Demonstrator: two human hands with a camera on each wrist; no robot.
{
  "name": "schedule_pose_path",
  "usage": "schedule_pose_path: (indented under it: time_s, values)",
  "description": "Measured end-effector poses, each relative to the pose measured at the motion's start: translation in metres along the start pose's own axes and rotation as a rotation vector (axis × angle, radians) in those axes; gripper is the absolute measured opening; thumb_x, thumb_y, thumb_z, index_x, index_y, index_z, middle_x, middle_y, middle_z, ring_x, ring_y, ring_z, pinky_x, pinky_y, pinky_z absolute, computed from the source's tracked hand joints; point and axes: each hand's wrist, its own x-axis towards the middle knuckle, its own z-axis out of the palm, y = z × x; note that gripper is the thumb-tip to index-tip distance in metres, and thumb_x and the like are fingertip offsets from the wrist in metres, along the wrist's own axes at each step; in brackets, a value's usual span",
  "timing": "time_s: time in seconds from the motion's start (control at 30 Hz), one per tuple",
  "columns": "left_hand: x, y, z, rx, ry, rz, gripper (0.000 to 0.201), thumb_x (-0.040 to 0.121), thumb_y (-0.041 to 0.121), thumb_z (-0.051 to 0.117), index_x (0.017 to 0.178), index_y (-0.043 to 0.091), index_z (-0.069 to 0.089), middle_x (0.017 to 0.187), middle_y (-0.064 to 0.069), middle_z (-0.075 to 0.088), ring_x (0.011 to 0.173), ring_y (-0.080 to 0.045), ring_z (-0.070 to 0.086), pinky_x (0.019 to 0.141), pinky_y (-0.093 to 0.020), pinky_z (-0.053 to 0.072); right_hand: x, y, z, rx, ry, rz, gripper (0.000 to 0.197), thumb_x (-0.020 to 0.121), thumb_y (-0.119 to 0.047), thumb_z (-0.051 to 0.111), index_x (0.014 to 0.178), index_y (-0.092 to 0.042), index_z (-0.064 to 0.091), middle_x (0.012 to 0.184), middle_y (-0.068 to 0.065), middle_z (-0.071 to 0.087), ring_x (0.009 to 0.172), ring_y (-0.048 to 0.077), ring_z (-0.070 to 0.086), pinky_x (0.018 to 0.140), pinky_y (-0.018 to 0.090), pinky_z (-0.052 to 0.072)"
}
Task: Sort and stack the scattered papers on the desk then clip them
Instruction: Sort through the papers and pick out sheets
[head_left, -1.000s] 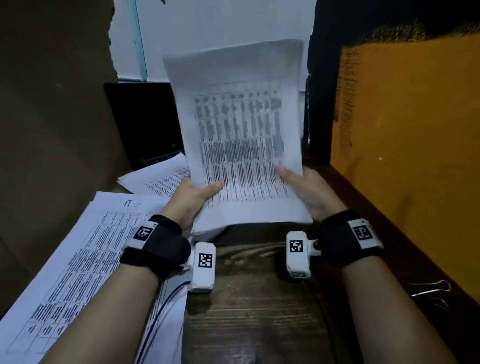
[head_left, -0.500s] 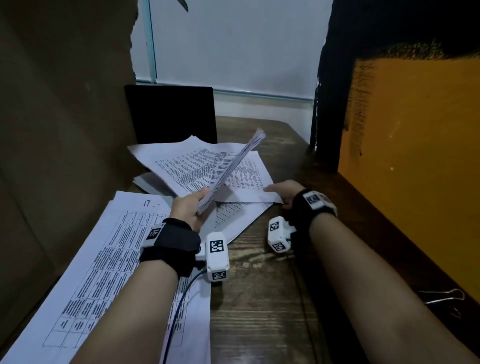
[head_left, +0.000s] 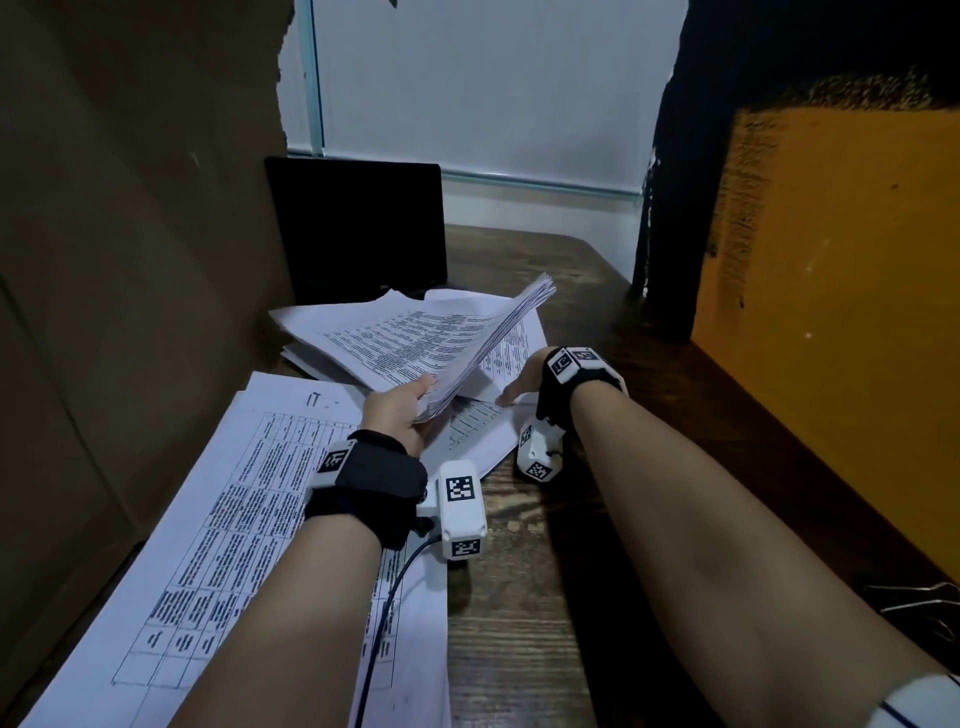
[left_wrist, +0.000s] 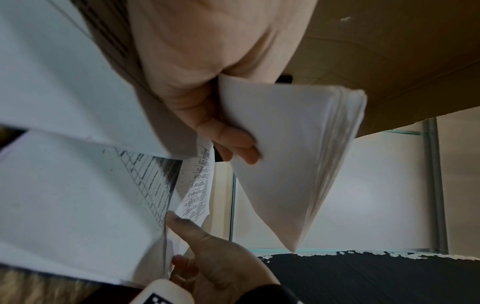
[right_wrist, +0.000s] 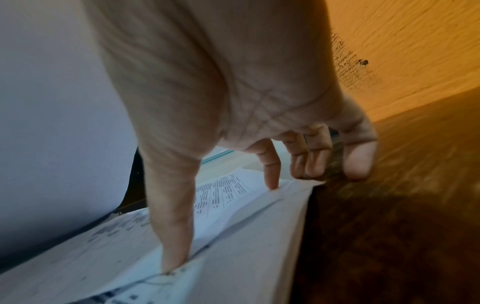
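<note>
The gathered stack of papers, a second ago upright in both hands, now tilts over the desk, gripped at its near corner by the left hand alone. The right hand has let go; its fingers press, mostly straight, on loose sheets near the desk's middle, likely the next pickup. Large table printouts cover the left edge. A binder clip waits at the right edge, beyond the right forearm. A black laptop stands at the far edge.
</note>
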Motion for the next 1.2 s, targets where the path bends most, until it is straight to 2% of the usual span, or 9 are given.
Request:
schedule_pose_path:
  time_s: [0.13, 0.23, 0.33, 0.43, 0.53, 0.7, 0.83, 1.0, 1.2]
  values:
    - [0.0, 0.001, 0.001, 0.026, 0.027, 0.006, 0.013, 0.087, 0.01, 0.067, 0.096, 0.001, 0.066, 0.074, -0.015, 0.07, 0.054, -0.022, 0.068, 0.05, -0.027, 0.052, 0.007, 0.002, 0.008, 0.017, 0.001, 0.035, 0.067, 0.075, -0.073, 0.058, 0.096, -0.01, 0.067, 0.093, 0.01, 0.07, 0.084, 0.026, 0.066, 0.085, 0.04, 0.053]
    - [0.004, 0.001, -0.001, 0.05, 0.047, 0.023, 0.028, 0.084, 0.013, 0.07, 0.107, -0.003, 0.066, 0.092, -0.019, 0.07, 0.082, -0.029, 0.068, 0.069, -0.035, 0.057, 0.013, 0.0, 0.009, -0.049, 0.032, 0.018, 0.05, 0.078, -0.064, 0.065, 0.091, -0.017, 0.067, 0.102, 0.007, 0.07, 0.078, 0.023, 0.062, 0.071, 0.03, 0.048]
    - [0.005, 0.0, 0.0, 0.07, 0.055, 0.02, 0.027, 0.086, 0.013, 0.069, 0.106, -0.004, 0.064, 0.088, -0.017, 0.068, 0.069, -0.025, 0.065, 0.049, -0.028, 0.053, 0.016, 0.001, 0.011, 0.008, 0.001, -0.021, 0.055, 0.088, -0.034, 0.068, 0.129, -0.001, 0.055, 0.136, 0.019, 0.053, 0.121, 0.035, 0.053, 0.072, 0.03, 0.036]
    - [0.006, 0.0, 0.0, 0.084, 0.075, 0.02, 0.04, 0.083, 0.018, 0.072, 0.115, -0.003, 0.061, 0.106, -0.019, 0.068, 0.069, -0.024, 0.064, 0.047, -0.025, 0.049, 0.017, 0.006, 0.007, -0.053, 0.035, -0.011, 0.041, 0.084, -0.05, 0.068, 0.099, -0.011, 0.067, 0.105, 0.013, 0.064, 0.089, 0.026, 0.062, 0.074, 0.03, 0.041]
    - [0.007, -0.001, -0.002, 0.114, 0.077, 0.028, 0.042, 0.084, 0.022, 0.071, 0.118, -0.001, 0.061, 0.113, -0.018, 0.066, 0.075, -0.025, 0.063, 0.046, -0.023, 0.047, 0.022, 0.005, 0.004, -0.043, 0.046, 0.043, 0.048, 0.071, -0.061, 0.074, 0.064, -0.017, 0.056, 0.085, 0.004, 0.063, 0.066, 0.02, 0.055, 0.075, 0.034, 0.05]
    - [0.007, -0.002, 0.001, 0.035, 0.034, 0.001, 0.026, 0.086, 0.012, 0.068, 0.105, -0.005, 0.063, 0.101, -0.022, 0.067, 0.059, -0.025, 0.066, 0.041, -0.026, 0.051, 0.017, 0.013, -0.005, 0.122, -0.05, 0.082, 0.035, 0.069, -0.045, 0.082, 0.064, -0.014, 0.064, 0.07, 0.002, 0.066, 0.07, 0.023, 0.063, 0.075, 0.035, 0.054]
    - [0.005, -0.002, 0.002, 0.06, 0.053, 0.014, 0.037, 0.084, 0.016, 0.072, 0.111, -0.007, 0.062, 0.105, -0.022, 0.068, 0.071, -0.027, 0.067, 0.061, -0.033, 0.055, 0.028, 0.023, 0.005, 0.315, -0.151, 0.072, 0.028, 0.074, -0.028, 0.081, 0.082, -0.003, 0.072, 0.08, 0.013, 0.075, 0.072, 0.029, 0.07, 0.068, 0.034, 0.054]
    - [0.005, 0.001, -0.001, 0.047, 0.063, 0.035, 0.043, 0.079, 0.019, 0.076, 0.111, -0.005, 0.062, 0.1, -0.019, 0.07, 0.079, -0.03, 0.07, 0.064, -0.038, 0.057, 0.01, 0.045, 0.004, 0.342, 0.179, -0.049, 0.034, 0.096, -0.025, 0.05, 0.115, 0.0, 0.063, 0.122, 0.017, 0.064, 0.11, 0.032, 0.061, 0.081, 0.03, 0.044]
    - [-0.004, 0.003, 0.003, 0.133, 0.019, 0.056, 0.035, 0.085, 0.008, 0.069, 0.114, -0.01, 0.06, 0.111, -0.019, 0.067, 0.091, -0.03, 0.067, 0.088, -0.042, 0.053, -0.043, 0.131, -0.017, 0.642, 0.699, -0.046, 0.029, 0.101, -0.017, 0.04, 0.116, -0.001, 0.06, 0.114, 0.015, 0.061, 0.107, 0.027, 0.058, 0.076, 0.028, 0.036]
